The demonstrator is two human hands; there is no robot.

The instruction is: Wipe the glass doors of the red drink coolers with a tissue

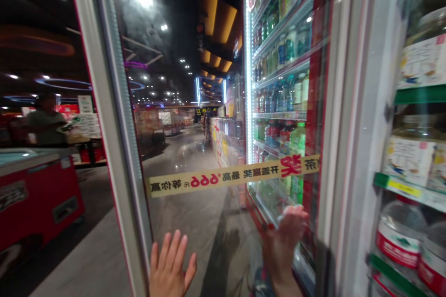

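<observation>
My left hand has its fingers spread, palm toward the glass door, near the door's grey upright frame. It seems to lie flat on the pane. Toward the lower right, my right hand is raised in front of the same glass, bent at the wrist. Motion blur smears its fingers, and I cannot make out anything in it. A beige sticker strip with reversed lettering runs across the pane above both hands.
Close on the right, shelves hold large bottles with red-and-white labels and white-labelled bottles. A lit drinks cooler shows through or in the glass. At left are a red chest freezer and a person.
</observation>
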